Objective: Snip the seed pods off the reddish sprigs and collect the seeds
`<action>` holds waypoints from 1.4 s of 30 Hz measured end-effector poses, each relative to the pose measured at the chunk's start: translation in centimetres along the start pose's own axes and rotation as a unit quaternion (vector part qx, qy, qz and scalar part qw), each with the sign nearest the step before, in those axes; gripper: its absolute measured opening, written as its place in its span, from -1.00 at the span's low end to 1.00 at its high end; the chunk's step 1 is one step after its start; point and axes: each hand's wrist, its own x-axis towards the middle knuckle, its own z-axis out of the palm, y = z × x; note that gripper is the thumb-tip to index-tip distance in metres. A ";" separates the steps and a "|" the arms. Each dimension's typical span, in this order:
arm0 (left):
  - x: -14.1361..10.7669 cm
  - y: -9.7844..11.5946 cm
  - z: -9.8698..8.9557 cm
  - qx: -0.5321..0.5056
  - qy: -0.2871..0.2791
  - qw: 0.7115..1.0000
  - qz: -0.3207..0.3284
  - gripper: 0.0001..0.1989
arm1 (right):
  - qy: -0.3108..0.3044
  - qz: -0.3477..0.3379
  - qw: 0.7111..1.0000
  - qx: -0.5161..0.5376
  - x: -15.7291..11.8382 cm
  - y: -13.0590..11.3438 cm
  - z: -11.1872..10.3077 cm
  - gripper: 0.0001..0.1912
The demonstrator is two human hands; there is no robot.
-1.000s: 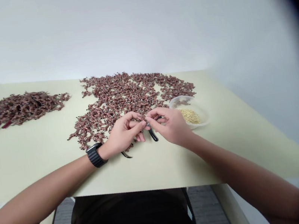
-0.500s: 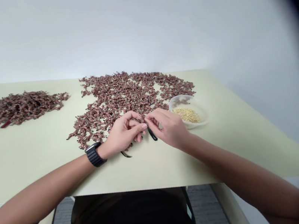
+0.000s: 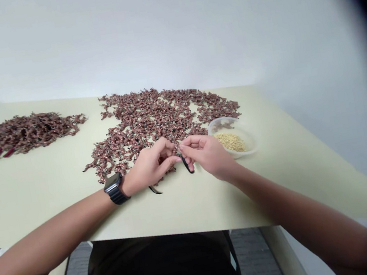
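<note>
My left hand [image 3: 152, 162], with a black watch [image 3: 115, 188] on its wrist, is closed in a pinch over the front of a spread of small, shiny reddish-brown pieces [image 3: 144, 111]. Facing it, my right hand [image 3: 209, 154] pinches too, so that the fingertips of both hands nearly meet. What lies between them is too small to make out. Under the right fingers a black curved handle [image 3: 187, 165] slants down. Another black curved part [image 3: 155, 190] shows below my left hand; whether the two belong to one tool I cannot tell.
Right of my right hand stands a clear plastic bowl [image 3: 251, 149] with small yellow-gold bits [image 3: 231, 141] in it. A second heap of reddish-brown pieces [image 3: 32, 129], with dark red strips at its front, lies at the left of the pale table [image 3: 194, 205]. A wall rises behind.
The right hand has turned slightly, its fingers now more curled around the black handle's upper part. Both hands stay fingertip to fingertip in the same place.
</note>
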 end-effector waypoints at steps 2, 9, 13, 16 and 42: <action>0.1 0.1 -0.1 -0.056 -0.003 0.998 -0.019 -0.71 | -0.021 0.005 1.000 0.023 0.2 -0.2 -0.4 -0.69; 0.6 0.3 0.1 -0.283 -0.061 0.951 -0.111 -0.68 | 0.024 -0.151 0.974 -0.170 0.3 0.2 -1.2 -0.79; 0.6 0.4 0.0 -0.306 -0.077 0.942 -0.116 -0.67 | 0.027 -0.303 0.897 -0.320 0.2 0.4 -1.5 -0.85; 0.7 0.6 0.1 -0.309 -0.080 0.941 -0.107 -0.68 | 0.031 -0.296 0.896 -0.330 0.1 0.5 -1.1 -0.84; 0.6 0.6 0.1 -0.282 -0.060 0.950 -0.116 -0.68 | -0.011 -0.118 0.971 -0.206 -0.1 0.0 -0.6 -0.79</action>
